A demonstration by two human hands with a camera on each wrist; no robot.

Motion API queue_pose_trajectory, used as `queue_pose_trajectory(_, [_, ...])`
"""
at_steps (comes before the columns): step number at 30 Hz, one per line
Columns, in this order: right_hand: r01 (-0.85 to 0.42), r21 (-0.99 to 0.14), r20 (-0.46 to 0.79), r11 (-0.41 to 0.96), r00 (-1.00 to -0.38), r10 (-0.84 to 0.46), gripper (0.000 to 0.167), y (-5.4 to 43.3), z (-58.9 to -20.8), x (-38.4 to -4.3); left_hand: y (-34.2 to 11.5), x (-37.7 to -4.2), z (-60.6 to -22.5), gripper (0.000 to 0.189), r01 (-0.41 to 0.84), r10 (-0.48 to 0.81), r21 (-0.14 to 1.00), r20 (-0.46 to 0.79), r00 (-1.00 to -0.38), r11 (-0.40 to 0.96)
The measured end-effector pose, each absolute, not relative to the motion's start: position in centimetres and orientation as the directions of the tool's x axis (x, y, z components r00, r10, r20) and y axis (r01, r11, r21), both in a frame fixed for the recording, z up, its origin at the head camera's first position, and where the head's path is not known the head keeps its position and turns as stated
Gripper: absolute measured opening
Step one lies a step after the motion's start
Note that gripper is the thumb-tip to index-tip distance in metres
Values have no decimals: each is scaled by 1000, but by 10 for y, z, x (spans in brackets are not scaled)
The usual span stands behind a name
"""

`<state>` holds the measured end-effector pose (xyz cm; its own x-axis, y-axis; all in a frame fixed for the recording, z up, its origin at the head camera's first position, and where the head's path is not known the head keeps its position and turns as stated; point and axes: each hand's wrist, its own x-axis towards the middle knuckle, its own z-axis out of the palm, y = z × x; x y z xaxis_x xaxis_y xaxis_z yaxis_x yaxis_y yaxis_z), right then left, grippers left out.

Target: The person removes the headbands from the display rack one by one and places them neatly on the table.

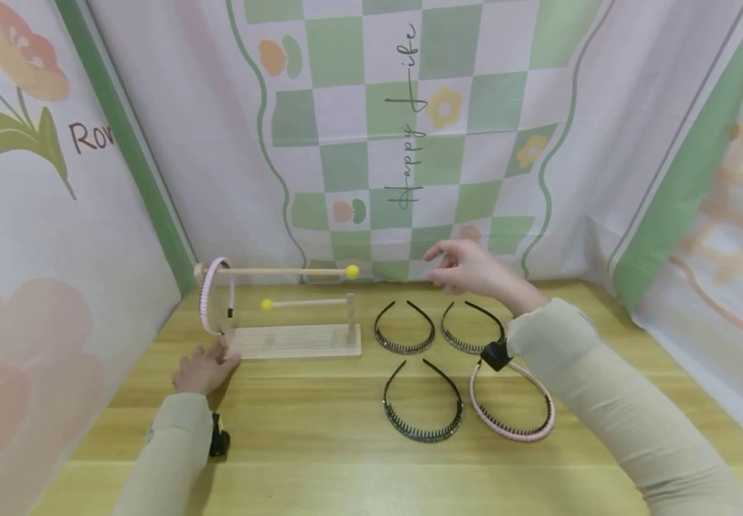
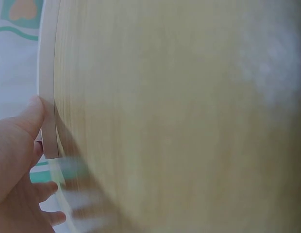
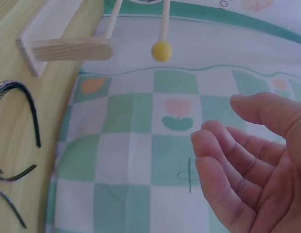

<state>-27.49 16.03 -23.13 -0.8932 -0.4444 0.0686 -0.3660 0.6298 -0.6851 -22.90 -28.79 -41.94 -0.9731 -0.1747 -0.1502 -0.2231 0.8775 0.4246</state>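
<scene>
At the left stands a wooden rack with two horizontal rods tipped with yellow balls. A pink headband hangs on its upper rod, at the left end. My left hand holds the left end of the rack's base, thumb against the edge and the outer fingers spread past the corner. My right hand is raised above the back of the table with nothing in it, fingers loosely bent. Below it lie black toothed headbands, and another pink headband lies near my right sleeve.
The wooden table backs onto a green-and-white checked curtain. Printed cloth also hangs at both sides. A yellow ball tips the upper rod, facing right; the lower rod's yellow ball faces left.
</scene>
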Motion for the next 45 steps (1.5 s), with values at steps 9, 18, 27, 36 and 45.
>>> queue_pose_trajectory(9, [-418,-666,116,618,-876,-468,39,124,-210,-282,-285,-227,-417,74,-218,-169,423,-150,-974,879])
queue_pose_trajectory(18, [-444,-676,113,588,-851,-513,44,80,-196,-281,-285,-227,-415,74,-225,-175,419,-156,-972,880])
queue_pose_trajectory(27, [-492,-683,131,541,-810,-571,52,38,-195,-281,-287,-229,-418,75,-231,-180,425,-158,-971,875])
queue_pose_trajectory(36, [-537,-704,171,465,-764,-623,52,1,-200,-282,-285,-226,-417,72,-217,-172,425,-142,-975,879])
queue_pose_trajectory(45, [-584,-668,183,461,-729,-659,53,-35,-201,-278,-285,-227,-417,73,-224,-179,421,-146,-973,879])
